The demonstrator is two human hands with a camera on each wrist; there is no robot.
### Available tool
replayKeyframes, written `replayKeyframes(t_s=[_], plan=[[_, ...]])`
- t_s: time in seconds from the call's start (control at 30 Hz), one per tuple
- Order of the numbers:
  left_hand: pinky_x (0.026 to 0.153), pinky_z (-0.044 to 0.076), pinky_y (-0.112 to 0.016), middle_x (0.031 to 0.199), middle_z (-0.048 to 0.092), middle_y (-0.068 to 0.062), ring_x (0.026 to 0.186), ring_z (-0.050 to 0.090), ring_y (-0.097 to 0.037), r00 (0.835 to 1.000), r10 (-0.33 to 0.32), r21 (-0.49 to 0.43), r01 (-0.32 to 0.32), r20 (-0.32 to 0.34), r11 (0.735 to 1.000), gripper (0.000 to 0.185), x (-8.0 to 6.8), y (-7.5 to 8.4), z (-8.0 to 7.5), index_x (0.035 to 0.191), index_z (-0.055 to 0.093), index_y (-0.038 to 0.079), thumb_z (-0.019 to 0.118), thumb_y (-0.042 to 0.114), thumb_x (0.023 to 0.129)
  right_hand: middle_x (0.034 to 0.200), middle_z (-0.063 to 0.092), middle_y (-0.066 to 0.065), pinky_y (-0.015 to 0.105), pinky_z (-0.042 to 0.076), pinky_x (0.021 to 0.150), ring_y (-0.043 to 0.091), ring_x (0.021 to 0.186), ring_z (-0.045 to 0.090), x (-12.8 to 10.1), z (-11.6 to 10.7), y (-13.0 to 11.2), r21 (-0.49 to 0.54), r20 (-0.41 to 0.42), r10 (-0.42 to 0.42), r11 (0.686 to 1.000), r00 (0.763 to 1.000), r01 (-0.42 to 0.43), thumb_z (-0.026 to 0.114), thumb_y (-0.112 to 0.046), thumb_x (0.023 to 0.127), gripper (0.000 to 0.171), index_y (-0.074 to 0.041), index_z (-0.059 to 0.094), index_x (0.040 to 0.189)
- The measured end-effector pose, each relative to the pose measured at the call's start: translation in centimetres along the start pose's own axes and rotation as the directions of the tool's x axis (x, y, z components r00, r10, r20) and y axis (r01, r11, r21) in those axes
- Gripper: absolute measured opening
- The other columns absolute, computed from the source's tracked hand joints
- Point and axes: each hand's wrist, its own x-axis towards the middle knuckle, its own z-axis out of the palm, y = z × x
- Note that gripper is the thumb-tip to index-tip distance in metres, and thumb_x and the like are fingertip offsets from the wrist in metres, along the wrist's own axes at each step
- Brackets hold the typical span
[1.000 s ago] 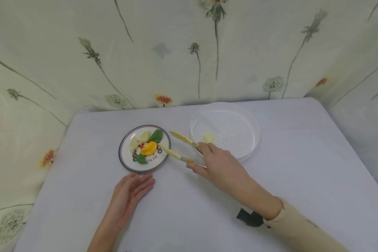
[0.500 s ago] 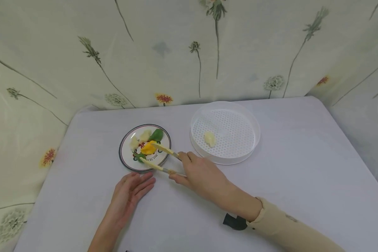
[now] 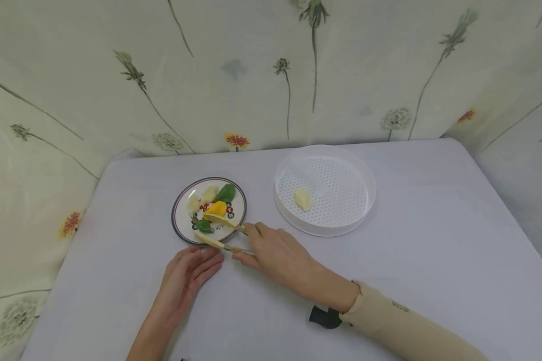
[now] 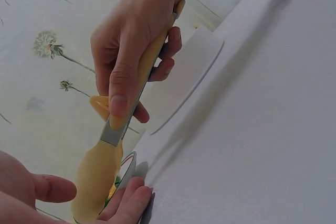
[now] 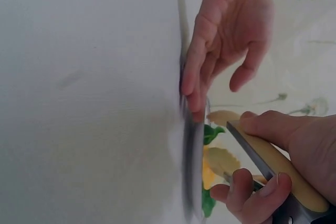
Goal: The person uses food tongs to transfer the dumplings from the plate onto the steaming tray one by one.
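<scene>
My right hand (image 3: pixel 282 258) grips a pair of tongs (image 3: pixel 221 220) with yellow tips. The tips stand apart over the near part of a round plate (image 3: pixel 240 200) with a dark rim, on either side of a green leaf (image 3: pixel 203 225). Beside that leaf lie a yellow piece (image 3: pixel 217 208), two pale lumpy pieces (image 3: pixel 210 194) and another green leaf (image 3: pixel 226 192). With its fingers extended, my left hand (image 3: pixel 187 281) is at the plate's near edge; in the right wrist view the fingertips (image 5: pixel 195 100) meet the rim.
A round white tray (image 3: pixel 327 231) with a perforated base stands right of the plate, holding one pale piece (image 3: pixel 303 199). A black object (image 3: pixel 326 317) shows beside the right sleeve. Flower-patterned cloth (image 3: pixel 253 75) rises behind the white table (image 3: pixel 433 225).
My right hand has brought the tongs left and nearer, from beside the tray to over the plate. The pale piece stays in the tray. My left hand keeps its place.
</scene>
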Motion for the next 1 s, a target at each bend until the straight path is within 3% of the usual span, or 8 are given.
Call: replayKeyframes(t_s=[0.4, 0.63, 0.87, 1.0], plan=[[0.111, 0.062, -0.034, 0.160, 0.055, -0.023, 0.128, 0.073, -0.021, 1.000, 0.013, 0.011, -0.013, 0.007, 1.000, 0.048, -0.1, -0.1, 0.0, 0.155, 0.028, 0.007, 0.037, 0.034, 0.117, 0.085, 0.065, 0.002, 0.017, 0.043, 0.049, 0.009, 0.061, 0.051, 0.2, 0.5, 0.2, 0.007, 0.016, -0.006, 1.000, 1.000, 0.006, 0.072, -0.047, 0.102, 0.044, -0.005, 0.067, 0.115], [0.112, 0.061, -0.035, 0.161, 0.054, -0.024, 0.129, 0.072, -0.023, 1.000, 0.012, 0.008, -0.012, 0.001, 1.000, 0.049, -0.1, 0.0, 0.1, 0.156, 0.026, 0.007, 0.037, 0.034, 0.117, 0.093, 0.072, 0.004, 0.020, 0.052, 0.052, 0.010, 0.062, 0.057, -0.1, 0.1, 0.5, -0.030, -0.008, -0.011, 0.999, 1.000, 0.010, 0.072, -0.047, 0.102, 0.046, -0.004, 0.067, 0.118], [0.114, 0.060, -0.035, 0.161, 0.054, -0.025, 0.130, 0.072, -0.023, 1.000, 0.014, -0.006, -0.014, 0.008, 1.000, 0.049, -0.2, 0.0, 0.0, 0.155, 0.026, 0.006, 0.037, 0.034, 0.117, 0.094, 0.071, 0.002, 0.017, 0.051, 0.055, 0.008, 0.067, 0.056, -0.8, -1.6, 1.1, 0.013, -0.020, 0.053, 0.999, 0.998, -0.052, 0.073, -0.045, 0.102, 0.047, -0.005, 0.066, 0.126], [0.113, 0.062, -0.035, 0.159, 0.056, -0.025, 0.128, 0.073, -0.023, 1.000, 0.009, -0.016, -0.009, -0.004, 1.000, 0.044, -0.2, 0.1, 0.0, 0.152, 0.028, 0.006, 0.037, 0.031, 0.117, 0.098, 0.071, 0.003, 0.022, 0.055, 0.057, 0.010, 0.071, 0.057, -1.2, -2.9, 1.7, 0.053, -0.024, 0.115, 0.992, 0.993, -0.114, 0.075, -0.043, 0.101, 0.049, -0.006, 0.065, 0.131]])
